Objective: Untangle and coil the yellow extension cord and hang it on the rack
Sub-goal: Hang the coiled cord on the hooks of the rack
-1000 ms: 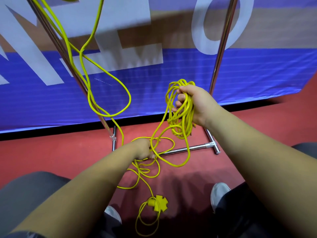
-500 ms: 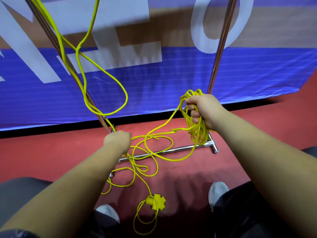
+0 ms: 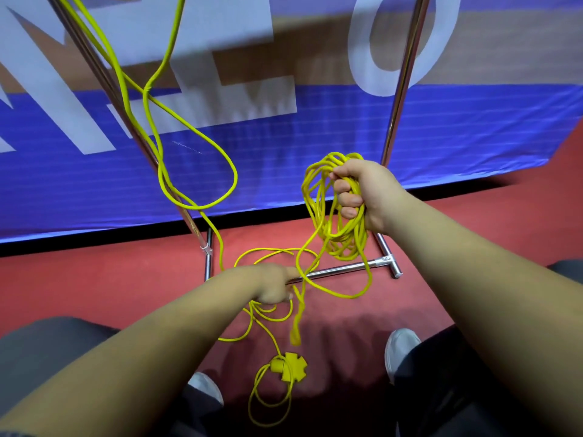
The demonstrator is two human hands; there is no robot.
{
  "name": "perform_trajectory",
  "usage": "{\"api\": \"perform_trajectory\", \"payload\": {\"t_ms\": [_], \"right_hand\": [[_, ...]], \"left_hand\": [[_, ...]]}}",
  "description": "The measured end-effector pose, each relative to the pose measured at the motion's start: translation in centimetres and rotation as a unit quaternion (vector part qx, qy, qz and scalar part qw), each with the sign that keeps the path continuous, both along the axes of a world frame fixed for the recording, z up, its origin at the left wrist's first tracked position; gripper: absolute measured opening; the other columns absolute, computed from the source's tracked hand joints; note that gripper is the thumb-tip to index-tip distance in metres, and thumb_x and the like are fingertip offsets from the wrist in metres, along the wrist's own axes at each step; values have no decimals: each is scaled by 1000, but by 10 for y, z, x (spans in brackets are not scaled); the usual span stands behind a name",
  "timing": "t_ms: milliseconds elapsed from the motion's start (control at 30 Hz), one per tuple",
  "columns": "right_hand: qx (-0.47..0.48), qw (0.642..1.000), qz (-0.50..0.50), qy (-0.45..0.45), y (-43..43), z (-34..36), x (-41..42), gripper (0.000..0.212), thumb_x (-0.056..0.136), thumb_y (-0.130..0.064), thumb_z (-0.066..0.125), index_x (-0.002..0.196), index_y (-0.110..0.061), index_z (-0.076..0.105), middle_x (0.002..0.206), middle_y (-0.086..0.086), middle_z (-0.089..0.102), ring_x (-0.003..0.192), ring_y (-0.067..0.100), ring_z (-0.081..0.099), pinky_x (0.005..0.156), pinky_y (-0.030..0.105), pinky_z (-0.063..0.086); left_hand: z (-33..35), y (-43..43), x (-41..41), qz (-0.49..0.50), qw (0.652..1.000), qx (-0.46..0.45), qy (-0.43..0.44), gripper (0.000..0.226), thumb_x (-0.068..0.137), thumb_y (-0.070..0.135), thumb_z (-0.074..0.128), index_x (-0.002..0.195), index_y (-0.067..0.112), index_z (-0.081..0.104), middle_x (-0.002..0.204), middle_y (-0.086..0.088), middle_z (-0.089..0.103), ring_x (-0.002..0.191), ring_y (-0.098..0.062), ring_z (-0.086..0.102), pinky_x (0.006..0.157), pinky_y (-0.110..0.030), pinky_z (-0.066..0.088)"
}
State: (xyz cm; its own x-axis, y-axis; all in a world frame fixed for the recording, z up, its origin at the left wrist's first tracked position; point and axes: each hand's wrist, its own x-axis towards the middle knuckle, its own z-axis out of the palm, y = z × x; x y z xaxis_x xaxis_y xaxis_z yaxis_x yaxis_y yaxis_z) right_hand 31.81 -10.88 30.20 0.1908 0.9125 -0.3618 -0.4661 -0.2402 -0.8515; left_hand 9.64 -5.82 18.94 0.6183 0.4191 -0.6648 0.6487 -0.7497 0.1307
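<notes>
My right hand [image 3: 369, 193] grips a bundle of loops of the yellow extension cord [image 3: 342, 244], held up in front of the rack's right pole [image 3: 407, 67]. Lower down, my left hand [image 3: 271, 285] pinches a loose strand just above the rack's base bar [image 3: 340, 269], index finger pointing right. Slack cord lies tangled on the red floor below it and ends in a yellow multi-way socket [image 3: 291, 370]. Another stretch of the cord [image 3: 151, 121] hangs in a big loop from above along the rack's left pole [image 3: 104, 80].
A blue, white and brown banner [image 3: 315, 146] stands right behind the rack. My grey shoes [image 3: 402, 348] [image 3: 205, 386] sit on the red floor [image 3: 94, 279] on either side of the socket, with my knees at both lower corners.
My left hand has moved right and down along the cord, back to the base bar. The strand stretched between my hands has gone slack. My right hand has hardly shifted.
</notes>
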Motion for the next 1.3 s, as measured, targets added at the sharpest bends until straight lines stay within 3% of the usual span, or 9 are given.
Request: {"api": "perform_trajectory", "payload": {"t_ms": [100,200,267,367,533,667,767,1033,1300], "right_hand": [[10,999,27,-19,0,8,-8,15,99,-19,50,88,-12,57,63,-3,40,37,10,25,38,23,23],[18,999,28,-18,0,13,-12,15,99,-20,50,88,-12,57,62,-3,40,36,11,26,38,22,23],[21,999,23,-15,0,13,-12,16,99,-20,51,87,-13,58,61,-4,40,36,11,25,39,22,22],[26,999,12,-21,0,10,-9,15,98,-21,52,88,-12,58,62,-3,40,36,11,25,39,22,22],[27,999,5,-27,0,8,-8,16,98,-20,51,87,-12,58,62,-3,40,36,12,25,39,22,23],[26,999,11,-25,2,8,-9,16,98,-20,50,87,-12,58,62,-3,40,37,11,25,39,23,22],[27,1000,9,-1,5,8,-7,16,98,-21,50,87,-13,57,62,-4,41,36,10,25,39,23,22],[-9,1000,-24,14,10,5,-5,15,99,-19,51,86,-14,56,62,-5,41,38,9,26,38,21,24],[-48,992,28,117,14,9,-5,19,100,-20,48,83,-14,53,61,-9,34,36,4,27,35,20,23]], "left_hand": [[7,10,5,96,976,-7,-197,67,99,15,59,158,37,36,146,-2,55,134,-28,55,106,-29,45],[24,18,5,221,881,-116,-401,34,99,-2,59,121,21,70,109,7,72,99,-3,69,90,-25,52],[37,15,4,288,817,-248,-433,18,101,-3,59,103,12,69,106,0,76,97,-6,72,88,-30,58],[45,3,0,347,727,-458,-376,14,100,1,61,110,9,57,124,-10,73,112,-30,73,87,-33,63],[44,-15,10,315,748,-481,-330,24,99,9,66,120,12,58,121,-13,74,81,-10,70,65,-18,55],[46,-23,16,305,754,-459,-358,31,99,2,63,128,13,64,96,-5,75,72,-7,65,68,-16,51],[49,-24,19,352,718,-437,-412,37,95,-3,66,129,11,64,85,4,72,77,-9,70,75,-22,60],[49,-2,20,528,659,-255,-471,35,90,-6,71,111,22,77,73,-1,62,71,-15,65,78,-47,65],[44,47,-8,515,716,51,-469,20,77,11,85,71,28,77,70,4,76,58,-13,62,60,-27,46]]}}
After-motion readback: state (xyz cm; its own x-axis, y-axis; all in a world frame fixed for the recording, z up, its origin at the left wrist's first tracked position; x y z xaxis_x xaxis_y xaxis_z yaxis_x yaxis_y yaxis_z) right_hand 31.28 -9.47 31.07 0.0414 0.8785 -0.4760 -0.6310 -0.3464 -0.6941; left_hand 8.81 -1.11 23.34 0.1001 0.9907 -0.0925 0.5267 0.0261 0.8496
